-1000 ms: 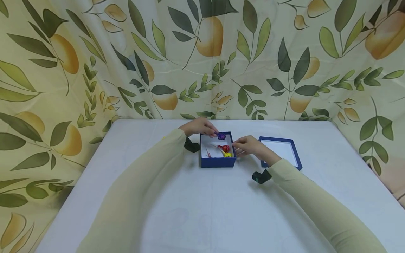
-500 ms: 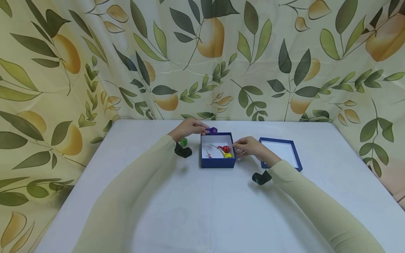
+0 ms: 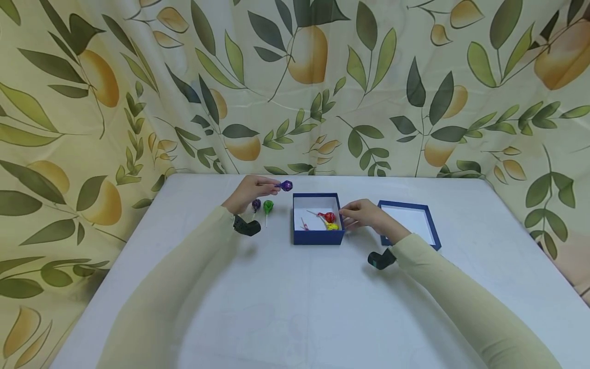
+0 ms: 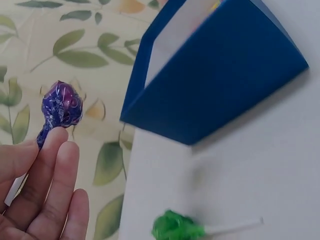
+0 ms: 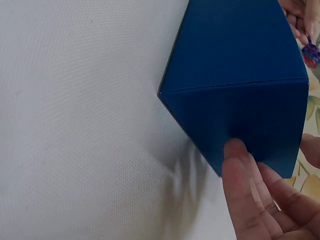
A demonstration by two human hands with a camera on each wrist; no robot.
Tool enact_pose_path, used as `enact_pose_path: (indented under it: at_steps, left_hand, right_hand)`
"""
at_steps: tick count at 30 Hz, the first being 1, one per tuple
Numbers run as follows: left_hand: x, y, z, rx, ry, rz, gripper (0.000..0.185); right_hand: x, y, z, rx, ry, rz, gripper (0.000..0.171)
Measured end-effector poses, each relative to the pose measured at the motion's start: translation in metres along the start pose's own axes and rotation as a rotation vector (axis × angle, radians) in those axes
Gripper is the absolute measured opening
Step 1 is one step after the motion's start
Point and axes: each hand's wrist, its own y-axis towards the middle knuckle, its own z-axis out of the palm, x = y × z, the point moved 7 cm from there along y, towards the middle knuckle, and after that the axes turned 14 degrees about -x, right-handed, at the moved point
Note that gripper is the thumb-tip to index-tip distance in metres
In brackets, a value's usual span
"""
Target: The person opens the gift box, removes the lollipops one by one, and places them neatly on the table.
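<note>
My left hand [image 3: 251, 193] pinches a purple-wrapped lollipop [image 3: 286, 185] by its stick, just left of the blue box [image 3: 318, 237]. In the left wrist view the purple lollipop [image 4: 62, 105] points upward, its white stick between thumb and fingers. At the box's right side is my right hand [image 3: 364, 212]; its fingers [image 5: 240, 175] touch the outer wall and the thumb lies at the rim. Inside the open box lie a red lollipop [image 3: 329, 217] and a yellow lollipop [image 3: 332, 226]. Beside my left hand, a green lollipop [image 3: 268, 206] and another purple lollipop [image 3: 256, 205] rest on the table.
The blue-edged lid [image 3: 430, 225] lies with its white inside up, right of the box and partly behind my right wrist. A white cloth covers the table [image 3: 295, 302]. Behind it hangs a fruit-patterned curtain [image 3: 295, 128].
My left hand has moved left with the purple lollipop, from above the box to beside it. The green and other purple lollipops have come into sight. My right hand stays at the box.
</note>
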Motion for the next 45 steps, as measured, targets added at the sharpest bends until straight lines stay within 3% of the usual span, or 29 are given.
enact_pose_path:
  at_steps: [15, 30, 37, 45]
  left_hand:
    - [0.04, -0.006, -0.056, -0.111, 0.019, -0.092, 0.032]
    - [0.075, -0.02, -0.106, -0.228, 0.003, -0.124, 0.037]
    - [0.09, -0.022, -0.119, -0.259, 0.038, -0.156, 0.037]
    - [0.097, -0.022, -0.12, -0.274, 0.076, -0.17, 0.035]
  right_hand:
    - [0.001, 0.0, 0.0, -0.006, -0.021, 0.006, 0.044]
    - [0.002, -0.001, 0.0, -0.003, -0.029, 0.011, 0.046]
    - [0.001, -0.001, -0.001, -0.006, -0.029, 0.008, 0.046]
    - [0.002, 0.0, -0.001, -0.005, -0.038, -0.008, 0.046]
